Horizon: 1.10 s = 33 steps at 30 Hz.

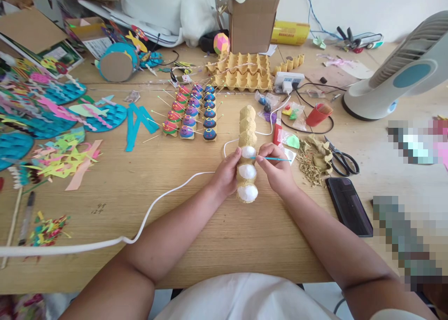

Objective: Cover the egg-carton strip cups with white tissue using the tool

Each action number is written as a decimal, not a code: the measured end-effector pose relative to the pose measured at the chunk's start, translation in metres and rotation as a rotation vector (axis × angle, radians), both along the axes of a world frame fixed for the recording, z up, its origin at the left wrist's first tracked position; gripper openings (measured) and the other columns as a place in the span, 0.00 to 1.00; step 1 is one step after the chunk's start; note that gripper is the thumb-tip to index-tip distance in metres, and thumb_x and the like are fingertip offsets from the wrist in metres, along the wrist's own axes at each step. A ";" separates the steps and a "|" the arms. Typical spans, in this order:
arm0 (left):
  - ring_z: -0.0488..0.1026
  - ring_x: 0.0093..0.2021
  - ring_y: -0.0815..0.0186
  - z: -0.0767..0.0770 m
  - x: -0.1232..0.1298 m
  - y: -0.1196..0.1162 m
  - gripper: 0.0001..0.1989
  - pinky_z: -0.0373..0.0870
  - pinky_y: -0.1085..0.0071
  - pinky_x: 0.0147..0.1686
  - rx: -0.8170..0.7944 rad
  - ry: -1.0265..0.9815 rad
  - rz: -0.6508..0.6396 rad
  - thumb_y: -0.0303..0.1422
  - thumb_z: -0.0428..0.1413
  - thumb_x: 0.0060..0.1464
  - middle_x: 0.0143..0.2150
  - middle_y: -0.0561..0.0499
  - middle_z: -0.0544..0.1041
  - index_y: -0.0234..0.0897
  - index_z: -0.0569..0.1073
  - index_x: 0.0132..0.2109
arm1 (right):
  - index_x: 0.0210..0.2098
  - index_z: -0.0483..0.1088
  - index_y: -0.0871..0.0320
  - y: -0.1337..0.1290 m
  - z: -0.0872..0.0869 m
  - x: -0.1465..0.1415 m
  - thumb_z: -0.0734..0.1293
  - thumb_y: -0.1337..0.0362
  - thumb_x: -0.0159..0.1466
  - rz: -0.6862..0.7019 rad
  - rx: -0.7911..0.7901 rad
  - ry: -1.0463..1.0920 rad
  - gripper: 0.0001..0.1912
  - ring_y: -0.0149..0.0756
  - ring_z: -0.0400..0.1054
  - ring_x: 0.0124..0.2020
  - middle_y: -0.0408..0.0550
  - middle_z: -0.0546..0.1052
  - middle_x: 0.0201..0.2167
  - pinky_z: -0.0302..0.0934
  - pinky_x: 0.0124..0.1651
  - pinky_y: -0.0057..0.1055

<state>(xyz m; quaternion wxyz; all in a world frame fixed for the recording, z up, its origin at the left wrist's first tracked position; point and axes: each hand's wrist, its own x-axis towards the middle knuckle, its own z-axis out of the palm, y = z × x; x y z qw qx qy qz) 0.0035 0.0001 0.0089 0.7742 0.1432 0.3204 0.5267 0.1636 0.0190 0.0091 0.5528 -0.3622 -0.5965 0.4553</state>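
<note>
Head camera: over the pale wooden table [196,236], the left hand [227,176] grips a tan, bumpy cardboard strip [248,138] — long axis pointing forward (nearest domes [247,191] white). The right hand [277,170] pinches a slim blue stick [280,159].

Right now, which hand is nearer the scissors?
Right. The right hand, holding a blue tool, is left of the scissors; the left hand is farther left, holding the egg-carton strip.
</note>
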 end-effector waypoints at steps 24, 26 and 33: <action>0.75 0.26 0.69 0.004 -0.001 -0.001 0.18 0.71 0.70 0.31 -0.043 0.011 -0.002 0.48 0.65 0.73 0.31 0.54 0.81 0.36 0.82 0.45 | 0.44 0.79 0.49 0.001 -0.003 0.002 0.71 0.34 0.73 -0.169 -0.010 -0.051 0.25 0.37 0.68 0.36 0.41 0.73 0.30 0.67 0.46 0.40; 0.77 0.28 0.69 0.002 0.000 -0.001 0.19 0.72 0.71 0.32 -0.031 0.019 0.013 0.49 0.69 0.69 0.33 0.53 0.83 0.35 0.83 0.45 | 0.45 0.79 0.48 0.002 -0.004 0.002 0.75 0.32 0.69 -0.168 -0.012 -0.064 0.26 0.37 0.68 0.37 0.42 0.74 0.33 0.67 0.44 0.39; 0.80 0.31 0.68 -0.002 0.004 -0.003 0.22 0.72 0.72 0.34 0.097 0.059 0.047 0.50 0.75 0.60 0.35 0.49 0.87 0.33 0.86 0.43 | 0.49 0.80 0.46 0.002 -0.003 0.007 0.81 0.42 0.67 -0.031 0.095 -0.190 0.20 0.38 0.68 0.38 0.42 0.74 0.37 0.67 0.47 0.41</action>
